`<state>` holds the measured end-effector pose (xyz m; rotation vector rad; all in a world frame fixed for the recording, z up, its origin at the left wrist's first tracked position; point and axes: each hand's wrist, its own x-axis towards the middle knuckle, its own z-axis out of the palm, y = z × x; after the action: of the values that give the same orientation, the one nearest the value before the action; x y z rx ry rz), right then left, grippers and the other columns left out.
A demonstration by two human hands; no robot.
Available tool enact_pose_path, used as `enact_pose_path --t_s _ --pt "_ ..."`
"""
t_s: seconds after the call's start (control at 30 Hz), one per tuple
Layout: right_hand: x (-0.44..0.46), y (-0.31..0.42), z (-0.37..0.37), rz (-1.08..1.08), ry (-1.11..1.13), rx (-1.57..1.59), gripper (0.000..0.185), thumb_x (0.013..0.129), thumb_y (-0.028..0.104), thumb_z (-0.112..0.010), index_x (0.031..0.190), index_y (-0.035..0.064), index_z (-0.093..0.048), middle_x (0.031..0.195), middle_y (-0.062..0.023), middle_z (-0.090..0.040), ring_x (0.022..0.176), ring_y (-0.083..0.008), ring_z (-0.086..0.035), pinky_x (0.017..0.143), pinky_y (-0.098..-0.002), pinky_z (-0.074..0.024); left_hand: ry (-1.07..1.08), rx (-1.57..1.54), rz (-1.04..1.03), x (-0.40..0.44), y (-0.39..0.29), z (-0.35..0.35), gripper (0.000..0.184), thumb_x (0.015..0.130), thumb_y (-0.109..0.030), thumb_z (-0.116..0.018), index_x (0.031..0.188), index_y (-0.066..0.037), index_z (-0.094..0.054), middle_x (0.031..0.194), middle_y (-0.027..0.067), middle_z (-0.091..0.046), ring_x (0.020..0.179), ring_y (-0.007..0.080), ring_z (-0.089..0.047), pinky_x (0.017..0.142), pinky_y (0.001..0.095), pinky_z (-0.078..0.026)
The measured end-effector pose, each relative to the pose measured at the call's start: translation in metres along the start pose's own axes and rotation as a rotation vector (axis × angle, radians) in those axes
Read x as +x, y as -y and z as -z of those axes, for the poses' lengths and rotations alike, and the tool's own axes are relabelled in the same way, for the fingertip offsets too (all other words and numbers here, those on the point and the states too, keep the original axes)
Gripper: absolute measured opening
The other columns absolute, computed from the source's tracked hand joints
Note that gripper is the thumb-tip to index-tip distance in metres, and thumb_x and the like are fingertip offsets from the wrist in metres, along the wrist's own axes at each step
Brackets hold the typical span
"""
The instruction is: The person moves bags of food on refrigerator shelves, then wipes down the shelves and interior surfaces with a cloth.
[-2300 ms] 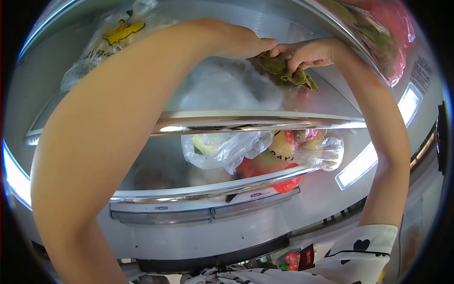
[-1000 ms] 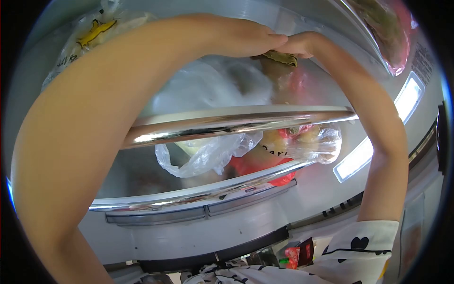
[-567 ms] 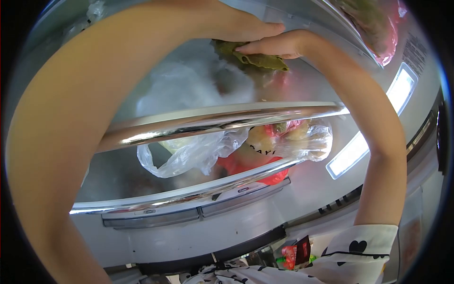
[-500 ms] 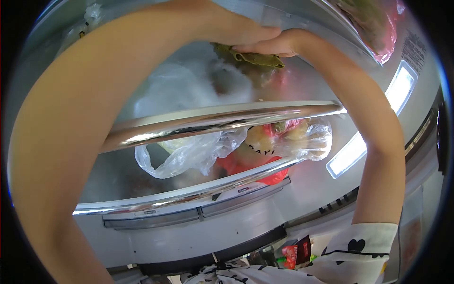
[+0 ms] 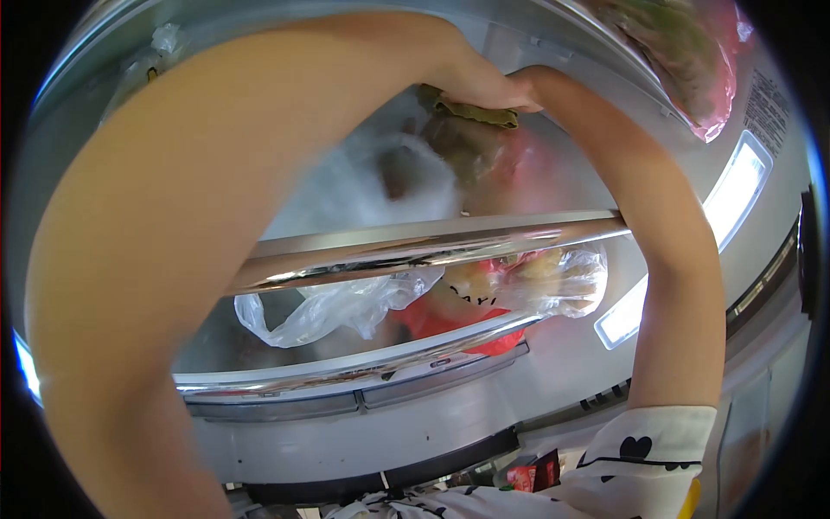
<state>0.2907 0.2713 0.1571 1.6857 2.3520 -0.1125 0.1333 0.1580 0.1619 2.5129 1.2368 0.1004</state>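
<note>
Olive cloth [image 5: 478, 113], long axis roughly crosswise

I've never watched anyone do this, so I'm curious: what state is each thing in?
Left hand, overlapping the right hand; grip unclear
Right hand, mostly hidden; grip unclear
Green cloth, wrinkled, partly covered by the hands
Fridge, open
Strip light, lit, partly blocked
White bag, crumpled, handle loop slack
Red bag, poking past the lower shelf's rim
Clear bag, filled, crinkled
Pink bag, filled
</note>
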Motion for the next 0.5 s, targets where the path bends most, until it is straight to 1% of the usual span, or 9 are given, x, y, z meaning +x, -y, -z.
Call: enact_pose_path --t_s 0.1,0.2,0.3,0.37,0.4,0.43,0.5 --pt "0.005 -0.014 0.001 -0.008 0.062 -0.064 0.079 0.083 0.061 -0.053 0.144 0.0139 -0.038 0.146 -0.0087 -0.04 0.132 -0.02 -0.035 0.109 -0.0353 -0.0276 -0.033 0.143 -0.018 0.031 0.005 -0.005 0.09 0.082 -0.083 -0.026 0.146 -0.021 -0.036 0.152 0.0086 -0.032 0.137 0.024 -0.028 0.112 0.0401 -0.019" --pt "0.01 -0.025 0.004 0.008 0.129 -0.128 0.082 0.082 0.063 -0.054 0.145 0.0144 -0.037 0.147 -0.009 -0.039 0.134 -0.0205 -0.033 0.11 -0.0359 -0.0258 -0.059 -0.007 -0.041 0.03 0.007 -0.012 0.083 0.086 -0.078 -0.025 0.146 -0.022 -0.038 0.153 0.0096 -0.031 0.14 0.0271 -0.026 0.113 0.0429 -0.017" --pt "0.013 -0.03 0.007 0.069 0.181 -0.178 0.084 0.08 0.065 -0.054 0.146 0.0149 -0.036 0.148 -0.0093 -0.037 0.136 -0.021 -0.031 0.111 -0.0366 -0.0239 -0.095 0.031 -0.011 0.028 0.005 -0.02 0.076 0.09 -0.073 -0.023 0.144 -0.023 -0.04 0.154 0.011 -0.027 0.142 0.0283 -0.021 0.114 0.0458 -0.016" --pt "0.005 -0.026 0.005 0.053 0.164 -0.034 0.086 0.079 0.066 -0.055 0.146 0.0152 -0.036 0.149 -0.0095 -0.036 0.137 -0.0213 -0.029 0.111 -0.037 -0.0227 -0.119 0.059 0.008 0.028 0.004 -0.023 0.071 0.093 -0.069 -0.022 0.144 -0.024 -0.042 0.155 0.0119 -0.025 0.144 0.0291 -0.018 0.114 0.0478 -0.014" --pt "-0.009 -0.015 -0.001 0.024 0.121 0.128 0.087 0.079 0.067 -0.054 0.147 0.0148 -0.035 0.149 -0.0104 -0.036 0.136 -0.0219 -0.03 0.111 -0.0376 -0.0232 -0.132 0.071 0.017 0.027 0.004 -0.025 0.069 0.094 -0.067 -0.021 0.143 -0.024 -0.043 0.156 0.0123 -0.024 0.144 0.0295 -0.017 0.115 0.0488 -0.014" --pt "-0.022 -0.005 -0.007 0.003 0.074 0.291 0.089 0.079 0.068 -0.053 0.147 0.0144 -0.034 0.149 -0.0113 -0.036 0.136 -0.0225 -0.031 0.111 -0.0381 -0.0236 -0.134 0.052 0.009 0.022 0.001 -0.028 0.07 0.094 -0.067 -0.022 0.143 -0.021 -0.042 0.155 0.0131 -0.025 0.144 0.0297 -0.018 0.114 0.0475 -0.015" --pt "-0.02 -0.008 -0.009 -0.034 0.086 0.353 0.083 0.082 0.064 -0.054 0.145 0.0108 -0.037 0.148 -0.0113 -0.038 0.129 -0.0207 -0.04 0.11 -0.0321 -0.0271 -0.137 0.015 -0.008 0.006 -0.004 -0.032 0.074 0.094 -0.067 -0.024 0.143 -0.015 -0.041 0.153 0.0147 -0.029 0.142 0.03 -0.022 0.114 0.0449 -0.018"
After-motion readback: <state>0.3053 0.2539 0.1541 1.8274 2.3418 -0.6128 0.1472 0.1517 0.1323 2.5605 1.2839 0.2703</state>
